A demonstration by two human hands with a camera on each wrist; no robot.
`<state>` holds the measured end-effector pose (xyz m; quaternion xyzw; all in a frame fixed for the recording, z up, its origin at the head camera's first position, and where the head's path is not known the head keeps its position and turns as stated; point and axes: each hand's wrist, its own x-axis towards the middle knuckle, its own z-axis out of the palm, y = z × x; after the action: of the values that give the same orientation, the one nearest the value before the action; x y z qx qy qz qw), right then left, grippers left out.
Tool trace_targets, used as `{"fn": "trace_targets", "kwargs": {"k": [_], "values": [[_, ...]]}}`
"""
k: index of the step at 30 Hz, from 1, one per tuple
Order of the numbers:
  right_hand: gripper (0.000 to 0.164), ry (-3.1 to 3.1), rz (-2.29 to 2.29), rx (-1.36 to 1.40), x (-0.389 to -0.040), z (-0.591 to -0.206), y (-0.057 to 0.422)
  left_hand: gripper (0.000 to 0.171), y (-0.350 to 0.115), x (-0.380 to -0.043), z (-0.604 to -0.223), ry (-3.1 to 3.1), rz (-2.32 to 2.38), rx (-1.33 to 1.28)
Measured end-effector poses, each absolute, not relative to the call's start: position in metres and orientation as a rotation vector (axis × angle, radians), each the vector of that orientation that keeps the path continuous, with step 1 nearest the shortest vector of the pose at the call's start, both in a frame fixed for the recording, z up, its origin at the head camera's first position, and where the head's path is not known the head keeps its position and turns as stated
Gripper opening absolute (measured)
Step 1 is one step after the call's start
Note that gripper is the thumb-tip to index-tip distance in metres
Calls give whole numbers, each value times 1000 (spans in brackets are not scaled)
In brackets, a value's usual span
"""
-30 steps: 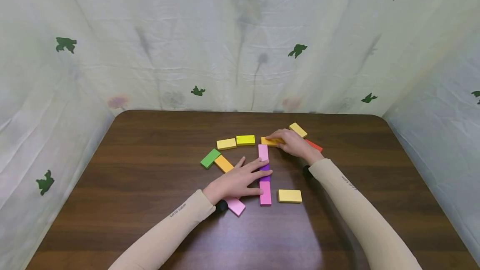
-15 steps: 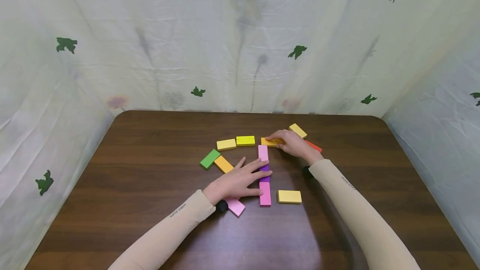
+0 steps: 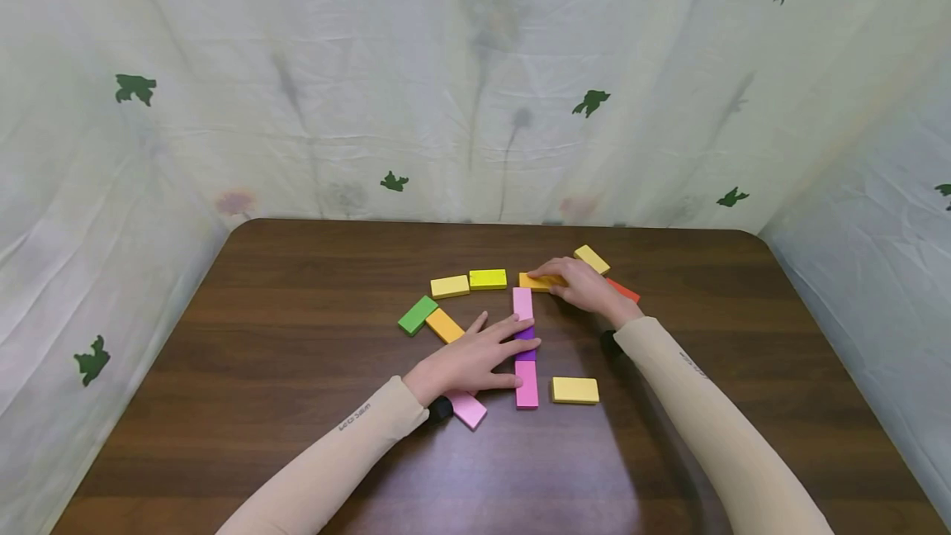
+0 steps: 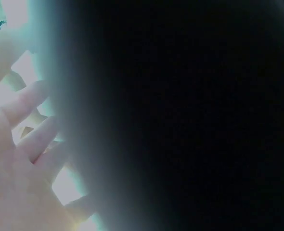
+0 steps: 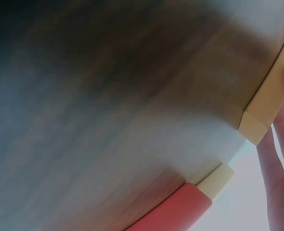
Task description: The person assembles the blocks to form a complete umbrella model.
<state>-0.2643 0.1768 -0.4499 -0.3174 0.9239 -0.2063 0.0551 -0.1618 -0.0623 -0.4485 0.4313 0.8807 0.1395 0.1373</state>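
My left hand (image 3: 471, 360) lies with spread, straight fingers over a column of blocks in the head view. Its fingertips rest on the purple block (image 3: 526, 334) and reach the far pink block (image 3: 522, 304) and near pink block (image 3: 527, 397). My right hand (image 3: 583, 283) pinches an orange block (image 3: 539, 285) lying crosswise at the column's far end. Thumb and fingers hold that block's two long sides in the right wrist view, where it lies flat on the table. Fingers of the left hand (image 4: 21, 159) show at the left wrist view's edge; darkness covers the rest.
Pale yellow (image 3: 449, 286) and bright yellow (image 3: 487, 279) blocks lie left of the orange one. Green (image 3: 418, 315), orange (image 3: 444, 325) and light pink (image 3: 470, 410) blocks surround the left hand. Red (image 3: 622, 290) and pale yellow (image 3: 592, 259) blocks flank the right hand; another yellow block (image 3: 574, 390) lies nearer.
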Motion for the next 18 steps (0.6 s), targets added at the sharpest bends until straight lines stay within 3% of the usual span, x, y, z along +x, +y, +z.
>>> {"fn": "trace_targets", "kwargs": {"k": [18], "values": [[41,2807,-640,-959,-264,-453,178,65,-67,-169,-447,2589,413,1223]]}}
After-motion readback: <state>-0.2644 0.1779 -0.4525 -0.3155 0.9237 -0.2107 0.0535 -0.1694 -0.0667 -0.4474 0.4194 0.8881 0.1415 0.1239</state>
